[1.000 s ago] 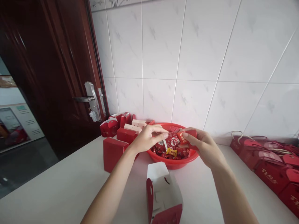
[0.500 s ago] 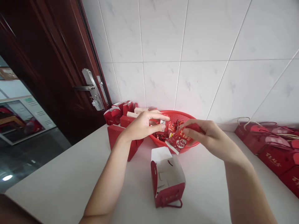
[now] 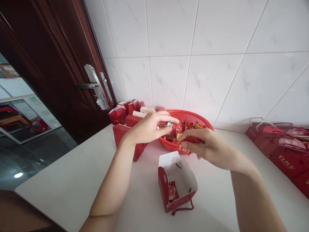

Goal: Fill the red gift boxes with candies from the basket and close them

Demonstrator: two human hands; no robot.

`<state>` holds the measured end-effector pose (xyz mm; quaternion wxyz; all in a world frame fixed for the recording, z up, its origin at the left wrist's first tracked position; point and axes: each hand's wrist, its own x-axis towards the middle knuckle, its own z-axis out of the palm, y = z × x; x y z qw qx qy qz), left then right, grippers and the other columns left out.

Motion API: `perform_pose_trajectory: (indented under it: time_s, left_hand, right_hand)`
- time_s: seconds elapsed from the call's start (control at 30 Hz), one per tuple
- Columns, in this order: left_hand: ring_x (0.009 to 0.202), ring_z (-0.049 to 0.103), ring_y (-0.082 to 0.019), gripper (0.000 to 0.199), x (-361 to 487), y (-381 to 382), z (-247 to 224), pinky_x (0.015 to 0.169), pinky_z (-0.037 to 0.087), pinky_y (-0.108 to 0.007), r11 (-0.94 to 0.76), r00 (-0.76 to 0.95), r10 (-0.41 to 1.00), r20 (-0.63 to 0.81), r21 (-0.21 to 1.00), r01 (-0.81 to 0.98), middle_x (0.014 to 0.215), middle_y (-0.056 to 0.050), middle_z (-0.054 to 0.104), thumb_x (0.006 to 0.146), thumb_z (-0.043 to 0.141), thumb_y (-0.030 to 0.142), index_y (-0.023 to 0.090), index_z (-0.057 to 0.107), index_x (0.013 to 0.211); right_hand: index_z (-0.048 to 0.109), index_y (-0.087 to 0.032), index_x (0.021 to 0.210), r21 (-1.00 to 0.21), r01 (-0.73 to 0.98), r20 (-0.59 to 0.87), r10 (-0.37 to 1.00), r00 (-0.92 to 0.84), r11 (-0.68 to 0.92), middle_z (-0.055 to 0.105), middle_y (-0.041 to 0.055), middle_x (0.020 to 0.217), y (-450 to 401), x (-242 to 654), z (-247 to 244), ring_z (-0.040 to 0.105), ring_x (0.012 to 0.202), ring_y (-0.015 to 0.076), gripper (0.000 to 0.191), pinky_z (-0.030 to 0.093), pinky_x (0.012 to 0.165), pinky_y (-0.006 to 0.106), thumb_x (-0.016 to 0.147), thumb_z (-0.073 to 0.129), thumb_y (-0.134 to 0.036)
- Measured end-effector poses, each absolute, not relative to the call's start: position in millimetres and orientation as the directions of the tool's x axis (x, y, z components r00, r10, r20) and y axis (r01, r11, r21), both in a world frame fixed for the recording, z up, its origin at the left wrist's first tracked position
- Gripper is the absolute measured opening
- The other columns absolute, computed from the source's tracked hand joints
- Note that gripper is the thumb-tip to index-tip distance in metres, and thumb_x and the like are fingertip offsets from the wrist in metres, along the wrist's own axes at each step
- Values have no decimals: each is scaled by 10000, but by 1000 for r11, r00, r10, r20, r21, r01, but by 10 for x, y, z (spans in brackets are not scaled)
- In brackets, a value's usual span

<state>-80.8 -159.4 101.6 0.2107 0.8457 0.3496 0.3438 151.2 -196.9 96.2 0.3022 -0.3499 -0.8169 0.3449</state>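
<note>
My right hand [image 3: 205,143] pinches a red candy packet [image 3: 184,149] with gold lettering at the near rim of the red plastic basket [image 3: 205,120]. Most of that packet is hidden behind the fingers. Over the basket's left side, my left hand [image 3: 152,127] has its thumb and fingers curled around a small red-and-silver wrapped candy [image 3: 170,124], partly covered. Several wrapped candies [image 3: 189,124] lie in the basket. In front stands an uncovered red gift box [image 3: 180,203] with a white inside and a cord handle. Inside it rests a red packet [image 3: 173,191] with a white pattern.
Several red boxes [image 3: 118,114] stand behind and left of my left arm, along the wall. At the right edge are several red gift boxes [image 3: 285,161] with cord handles. A dark wooden door [image 3: 60,54] with a metal handle borders the white table [image 3: 72,180].
A packet with a white pattern has dropped from my right hand into the gift box. Another red packet stays in that hand. The view has shifted slightly; my left hand keeps its pose.
</note>
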Motion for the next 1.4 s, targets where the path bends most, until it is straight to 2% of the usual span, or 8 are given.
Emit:
perform_pose_trajectory:
  time_s: [0.17,0.3,0.47,0.57,0.67,0.83,1.03,1.4]
  left_hand:
    - [1129,657,-242,511,-793,-1614,1004,923,579,-374,-609,496,768,405,700,373,1313,-73,670,858,724,286,271,643,1362]
    - [1143,665,-261,671,-762,-1619,1001,896,603,-382,-559,465,797,386,763,324,1300,-102,676,780,808,288,257,590,1413]
    - [973,705,-223,314,-720,-1625,1016,843,616,-359,-564,500,777,383,777,281,1087,-79,735,787,810,323,181,762,1063]
    - [940,692,-215,179,-695,-1635,1023,793,608,-329,-598,534,750,389,744,298,985,-67,737,818,779,329,177,775,913]
    - [927,693,-210,202,-670,-1644,1019,781,595,-318,-597,545,742,389,754,274,995,-69,738,830,768,328,181,765,968]
    - [894,700,-190,269,-636,-1656,1003,804,585,-315,-579,562,736,378,782,231,963,-57,742,927,674,401,188,728,1083]
    - [879,737,-203,379,-653,-1633,979,798,617,-332,-490,570,760,312,851,189,1016,-75,745,980,601,459,187,678,1232]
    - [925,765,-236,375,-587,-1642,977,833,643,-348,-452,534,753,386,892,-7,1048,-76,784,932,687,455,213,749,1211]
  right_hand:
    - [745,-229,807,-794,357,330,842,-428,492,548,-12,595,-1955,1557,1015,419,519,115,199,328,458,260,888,649,-383]
    - [725,-228,795,-833,313,357,876,-324,455,507,-24,553,-1960,1591,1046,419,496,118,268,329,458,267,855,692,-488]
    - [702,-208,828,-861,257,367,886,-283,439,562,-11,600,-1939,1596,1035,463,521,120,326,381,478,262,827,728,-533]
    - [697,-209,913,-878,210,362,883,-298,430,633,7,684,-1919,1586,1013,508,553,127,314,436,505,264,825,743,-507]
    - [714,-221,944,-879,200,357,876,-323,433,635,3,680,-1916,1580,1008,518,557,131,290,449,512,268,838,733,-490]
    - [721,-211,815,-865,233,376,881,-287,444,558,-8,604,-1931,1581,1028,480,538,129,326,414,489,271,835,720,-537]
    - [699,-206,814,-895,144,397,901,-176,422,554,-12,594,-1923,1606,1016,510,543,131,355,449,496,260,788,775,-551]
    - [705,-211,826,-888,143,421,898,-127,437,601,4,609,-1950,1620,1032,552,546,145,419,489,496,266,737,807,-608]
